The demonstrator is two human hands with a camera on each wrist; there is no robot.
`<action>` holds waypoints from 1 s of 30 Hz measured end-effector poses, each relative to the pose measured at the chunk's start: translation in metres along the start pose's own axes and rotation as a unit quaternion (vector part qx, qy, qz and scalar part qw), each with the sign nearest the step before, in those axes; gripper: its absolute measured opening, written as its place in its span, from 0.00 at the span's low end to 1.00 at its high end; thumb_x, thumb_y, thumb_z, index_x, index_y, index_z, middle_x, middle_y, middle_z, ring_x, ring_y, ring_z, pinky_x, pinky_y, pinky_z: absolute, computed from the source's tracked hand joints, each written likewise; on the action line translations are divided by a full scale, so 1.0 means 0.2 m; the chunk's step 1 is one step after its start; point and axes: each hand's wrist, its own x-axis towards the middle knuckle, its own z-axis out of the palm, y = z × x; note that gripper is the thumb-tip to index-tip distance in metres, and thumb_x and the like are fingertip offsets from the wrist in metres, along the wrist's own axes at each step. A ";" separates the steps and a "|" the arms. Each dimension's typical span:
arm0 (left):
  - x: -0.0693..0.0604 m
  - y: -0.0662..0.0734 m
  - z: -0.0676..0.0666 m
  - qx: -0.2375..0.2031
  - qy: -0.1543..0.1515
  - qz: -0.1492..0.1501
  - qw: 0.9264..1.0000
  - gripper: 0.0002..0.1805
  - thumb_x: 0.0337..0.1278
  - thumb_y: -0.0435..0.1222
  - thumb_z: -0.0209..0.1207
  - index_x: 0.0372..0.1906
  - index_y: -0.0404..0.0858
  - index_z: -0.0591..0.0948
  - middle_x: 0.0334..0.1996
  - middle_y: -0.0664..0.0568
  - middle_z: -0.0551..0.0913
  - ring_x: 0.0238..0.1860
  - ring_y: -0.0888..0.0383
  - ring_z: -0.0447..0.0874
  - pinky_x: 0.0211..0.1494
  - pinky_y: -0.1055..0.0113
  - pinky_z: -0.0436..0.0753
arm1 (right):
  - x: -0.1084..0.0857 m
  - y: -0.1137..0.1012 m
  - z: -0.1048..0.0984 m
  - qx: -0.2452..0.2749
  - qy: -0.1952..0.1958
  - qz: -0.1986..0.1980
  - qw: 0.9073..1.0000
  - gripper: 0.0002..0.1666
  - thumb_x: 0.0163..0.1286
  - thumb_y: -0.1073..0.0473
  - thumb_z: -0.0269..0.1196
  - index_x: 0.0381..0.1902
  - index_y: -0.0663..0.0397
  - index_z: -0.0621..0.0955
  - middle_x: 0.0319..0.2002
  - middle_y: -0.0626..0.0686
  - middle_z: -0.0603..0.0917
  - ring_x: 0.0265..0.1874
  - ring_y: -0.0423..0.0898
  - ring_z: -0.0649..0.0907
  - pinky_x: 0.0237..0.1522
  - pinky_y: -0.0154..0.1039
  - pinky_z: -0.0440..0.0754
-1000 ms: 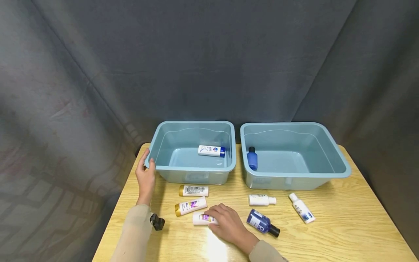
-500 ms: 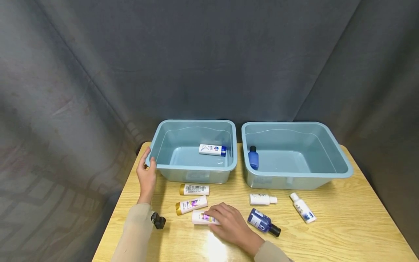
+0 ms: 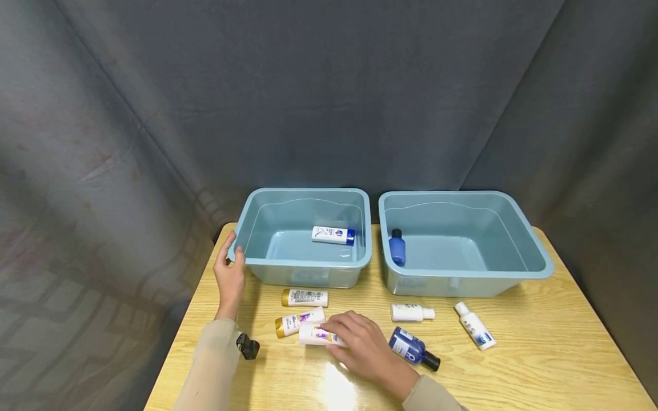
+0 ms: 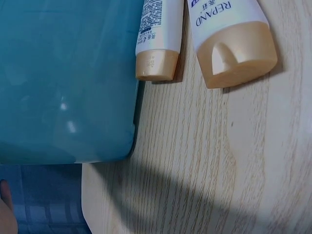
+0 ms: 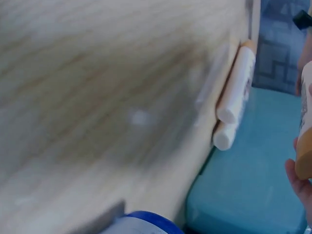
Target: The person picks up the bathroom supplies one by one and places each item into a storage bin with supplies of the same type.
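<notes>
My right hand (image 3: 362, 348) grips a white shampoo bottle (image 3: 312, 334), lifted a little off the table; its gold cap (image 5: 304, 155) shows in the right wrist view. Two more white bottles with gold caps lie nearby: a tilted one (image 3: 303, 321) just behind the held bottle and a straighter one (image 3: 307, 298) close to the left tub. At the front left corner of that blue tub (image 3: 303, 264), my left hand (image 3: 229, 279) holds the rim between thumb and fingers. A white bottle with a blue cap (image 3: 331, 235) lies inside.
To the right stands a second blue tub (image 3: 462, 274) with a blue bottle (image 3: 397, 250) in it. Before it lie a small white bottle (image 3: 408, 312), a dark blue bottle (image 3: 409, 347) and a slanted white bottle (image 3: 475, 327). Grey curtain (image 3: 329, 103) hangs behind the table.
My right hand has raised the white bottle slightly, and it now overlaps the tilted bottle in the head view. The left hand stays at the tub's rim.
</notes>
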 end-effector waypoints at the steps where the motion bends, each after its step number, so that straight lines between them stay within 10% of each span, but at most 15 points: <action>1: 0.00 0.00 0.00 0.000 0.000 0.000 1.000 0.24 0.69 0.28 0.51 0.68 0.28 0.71 0.70 0.39 0.68 0.73 0.48 0.59 0.71 0.47 0.59 | 0.01 0.00 -0.01 -0.001 0.002 -0.002 1.000 0.25 0.55 0.55 0.73 0.52 0.47 0.84 0.47 0.47 0.85 0.45 0.41 0.82 0.46 0.36 0.83; 13: 0.01 0.00 0.00 -0.005 0.006 0.004 1.000 0.24 0.68 0.27 0.52 0.67 0.27 0.71 0.69 0.37 0.68 0.73 0.46 0.60 0.63 0.66 0.63 | 0.09 0.02 -0.07 -0.008 0.020 -0.013 1.000 0.24 0.57 0.56 0.72 0.52 0.50 0.84 0.46 0.48 0.85 0.45 0.42 0.83 0.47 0.35 0.83; 30: 0.00 -0.02 0.00 0.003 0.017 0.006 1.000 0.23 0.68 0.28 0.52 0.67 0.29 0.73 0.69 0.40 0.70 0.72 0.47 0.62 0.60 0.64 0.63 | 0.25 0.07 -0.17 -0.010 0.054 -0.028 0.998 0.24 0.57 0.55 0.73 0.51 0.55 0.84 0.46 0.51 0.85 0.44 0.44 0.83 0.45 0.34 0.83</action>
